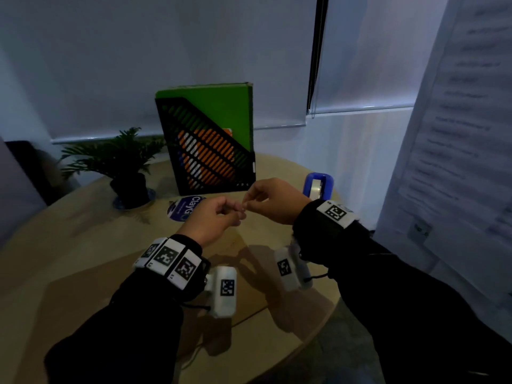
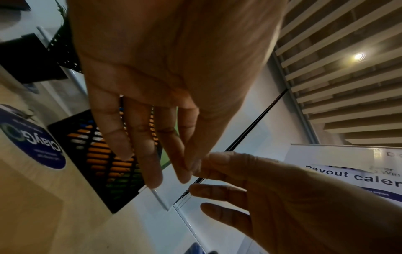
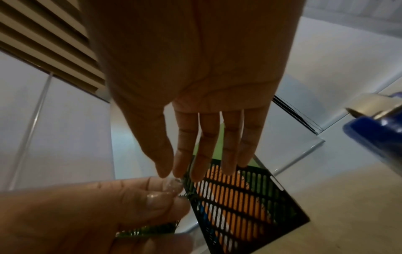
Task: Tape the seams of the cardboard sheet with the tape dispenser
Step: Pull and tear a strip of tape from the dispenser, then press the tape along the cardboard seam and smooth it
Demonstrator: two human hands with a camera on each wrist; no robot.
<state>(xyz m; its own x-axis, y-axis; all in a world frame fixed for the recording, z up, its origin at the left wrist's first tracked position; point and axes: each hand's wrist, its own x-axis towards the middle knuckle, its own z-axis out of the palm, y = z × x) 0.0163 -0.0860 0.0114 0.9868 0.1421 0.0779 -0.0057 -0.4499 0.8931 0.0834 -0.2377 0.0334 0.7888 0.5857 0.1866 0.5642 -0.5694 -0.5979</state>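
My left hand (image 1: 240, 214) and right hand (image 1: 246, 203) meet in the air above the round table. Between their thumbs and forefingers they pinch a short piece of clear tape (image 3: 174, 186), hard to make out in the head view. In the left wrist view the left fingertips (image 2: 185, 173) touch the right thumb. The brown cardboard sheet (image 1: 91, 295) lies flat on the table under my wrists. The blue tape dispenser (image 1: 318, 185) stands on the table behind my right wrist, with its roll and blade showing as the tape dispenser (image 3: 374, 123) at the right edge of the right wrist view.
A black mesh file holder (image 1: 210, 151) with a green folder stands at the back of the table. A potted plant (image 1: 124, 162) is to its left and a round blue sticker (image 1: 182, 209) lies in front. The table edge (image 1: 318, 328) curves near my right forearm.
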